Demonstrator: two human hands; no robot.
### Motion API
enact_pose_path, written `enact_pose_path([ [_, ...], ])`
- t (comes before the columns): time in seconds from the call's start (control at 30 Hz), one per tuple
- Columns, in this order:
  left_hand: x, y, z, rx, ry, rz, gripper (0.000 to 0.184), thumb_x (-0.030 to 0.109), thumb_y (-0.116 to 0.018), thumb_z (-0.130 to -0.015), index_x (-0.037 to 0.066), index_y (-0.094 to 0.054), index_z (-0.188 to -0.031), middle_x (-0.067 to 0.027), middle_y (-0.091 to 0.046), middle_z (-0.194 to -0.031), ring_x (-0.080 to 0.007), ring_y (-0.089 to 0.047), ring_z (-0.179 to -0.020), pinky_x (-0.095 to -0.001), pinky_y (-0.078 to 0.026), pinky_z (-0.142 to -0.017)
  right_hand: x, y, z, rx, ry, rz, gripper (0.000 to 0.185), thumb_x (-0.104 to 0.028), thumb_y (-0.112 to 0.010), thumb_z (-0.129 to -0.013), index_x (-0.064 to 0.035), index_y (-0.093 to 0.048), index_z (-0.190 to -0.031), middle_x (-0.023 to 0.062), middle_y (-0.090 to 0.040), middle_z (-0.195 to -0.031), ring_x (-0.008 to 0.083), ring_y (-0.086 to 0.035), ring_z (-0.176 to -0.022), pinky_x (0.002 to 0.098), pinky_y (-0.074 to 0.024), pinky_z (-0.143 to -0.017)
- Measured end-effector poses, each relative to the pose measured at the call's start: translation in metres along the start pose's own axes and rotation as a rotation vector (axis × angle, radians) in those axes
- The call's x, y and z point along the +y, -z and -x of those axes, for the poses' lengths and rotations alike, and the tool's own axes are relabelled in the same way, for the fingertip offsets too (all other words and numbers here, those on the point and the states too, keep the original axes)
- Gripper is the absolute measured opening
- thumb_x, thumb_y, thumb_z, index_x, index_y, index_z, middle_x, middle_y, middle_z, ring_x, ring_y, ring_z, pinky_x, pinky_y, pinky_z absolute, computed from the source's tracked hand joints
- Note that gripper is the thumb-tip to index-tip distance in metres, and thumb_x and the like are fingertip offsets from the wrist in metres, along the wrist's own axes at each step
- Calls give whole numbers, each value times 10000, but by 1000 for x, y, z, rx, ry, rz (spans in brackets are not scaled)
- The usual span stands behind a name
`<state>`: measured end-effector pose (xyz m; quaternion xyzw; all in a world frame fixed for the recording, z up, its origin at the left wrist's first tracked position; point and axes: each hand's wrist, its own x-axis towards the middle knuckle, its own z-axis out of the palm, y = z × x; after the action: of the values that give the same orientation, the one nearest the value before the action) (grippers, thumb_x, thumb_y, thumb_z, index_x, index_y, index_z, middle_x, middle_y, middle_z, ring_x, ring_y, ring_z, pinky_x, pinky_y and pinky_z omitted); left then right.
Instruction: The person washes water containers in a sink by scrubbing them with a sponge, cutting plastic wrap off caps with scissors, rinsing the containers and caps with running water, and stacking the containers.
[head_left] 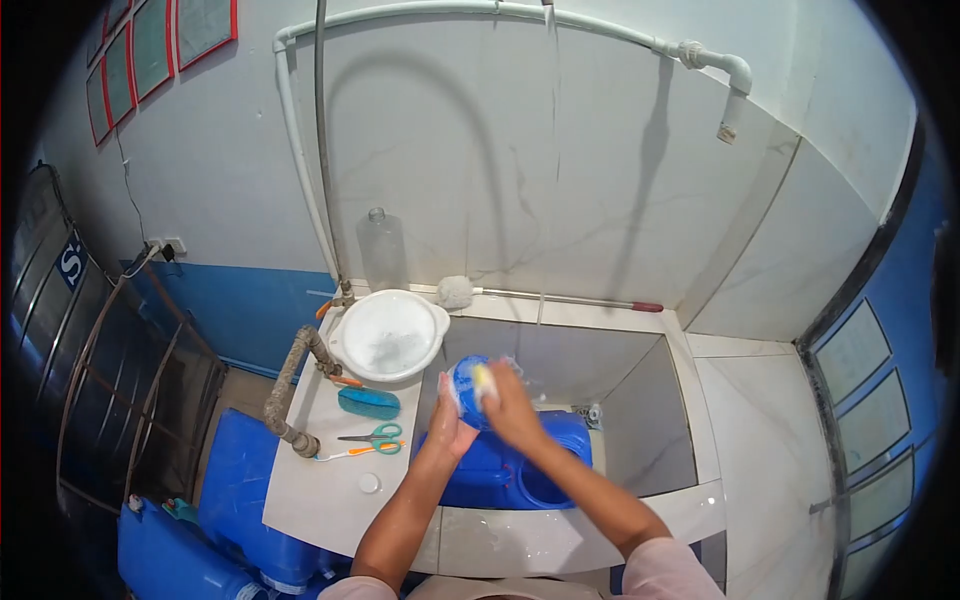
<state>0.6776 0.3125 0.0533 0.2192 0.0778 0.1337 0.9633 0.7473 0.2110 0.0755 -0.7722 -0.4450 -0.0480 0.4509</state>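
My left hand (449, 424) is closed on a round blue lid (466, 378) with white suds on it, held up over the sink (645, 405). Closed around a yellow sponge (484, 380), my right hand (512, 408) presses it against the lid's face. Its fingertips are partly blurred. Below both hands, a large blue water container (480, 485) lies in the sink, its round opening (545, 482) facing up. A white tub (390, 335) with foamy water stands on the ledge to the left.
Along the left ledge lie a teal brush (368, 403), scissors (384, 437), an orange-and-white toothbrush (362, 452) and a white cap (369, 483). A long-handled brush (560, 298) and a clear bottle (382, 250) are behind. Blue containers (240, 490) stand on the floor at left. Water falls from a pipe (520, 8) above.
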Motion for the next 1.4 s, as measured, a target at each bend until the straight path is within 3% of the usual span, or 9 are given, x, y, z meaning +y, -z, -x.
enact_pose_path([
  [0.53,-34,-50,43,133,-18,-126,483,430,-365,-962,93,-403,-1307,-85,-475,-1299,-209,-474,-1186,-387,-378,-1013,-13,23,-19,-40,161,-48,264,-144,-556,-788,15,-565,-999,244,-469,-1217,412,-389,-1209,421,-336,-1008],
  [0.8,76,67,147,759,-374,-399,424,369,-355,-977,28,-554,-1132,-116,-611,-1062,-207,-622,-903,-386,-526,-753,30,98,51,-388,-18,258,237,-243,-554,-819,-44,-633,-920,160,-547,-973,342,-526,-878,417,-434,-776],
  [0.9,86,126,159,1072,-439,-918,350,296,-415,-961,-6,-581,-1025,-141,-608,-933,-248,-603,-814,-412,-488,-687,8,62,80,-555,274,446,220,-245,-573,-795,-50,-646,-868,136,-554,-938,305,-531,-871,411,-431,-750],
  [0.97,95,114,161,1250,-746,-1876,365,249,-501,-915,-40,-527,-1137,-191,-576,-1070,-301,-550,-981,-394,-418,-890,10,54,79,-698,443,475,219,-246,-579,-780,-49,-647,-848,130,-557,-936,287,-530,-880,412,-426,-747],
  [1.07,63,18,142,802,-1018,-2119,371,242,-614,-800,-39,-572,-1039,-206,-560,-984,-338,-519,-971,-427,-377,-874,19,70,63,-587,407,330,220,-236,-569,-757,-41,-644,-826,129,-564,-906,280,-532,-899,409,-420,-749],
  [1.13,23,-19,123,94,-376,-2072,410,262,-667,-742,4,-574,-1046,-194,-565,-1035,-324,-518,-1018,-420,-386,-876,13,84,55,-477,389,563,207,-228,-559,-745,-53,-642,-816,132,-571,-895,279,-534,-896,393,-424,-745],
  [1.2,-19,2,96,-413,-460,-2285,444,288,-690,-714,20,-561,-1043,-176,-598,-973,-341,-567,-954,-416,-441,-817,21,68,68,-485,413,553,189,-198,-549,-730,-61,-647,-815,127,-574,-859,282,-542,-874,397,-434,-724],
  [1.3,-32,25,55,-442,-191,-2258,484,324,-693,-710,36,-551,-1073,-171,-627,-871,-360,-606,-843,-428,-480,-741,39,85,37,-413,357,441,168,-169,-534,-748,-54,-648,-793,138,-607,-776,303,-592,-781,403,-464,-705],
  [1.4,-40,-10,26,-225,-148,-2303,481,317,-696,-707,35,-547,-1067,-176,-643,-831,-373,-617,-783,-450,-490,-709,105,137,-33,-614,-224,216,303,-280,-535,-827,-17,-644,-932,133,-648,-893,266,-617,-829,370,-468,-773],
])
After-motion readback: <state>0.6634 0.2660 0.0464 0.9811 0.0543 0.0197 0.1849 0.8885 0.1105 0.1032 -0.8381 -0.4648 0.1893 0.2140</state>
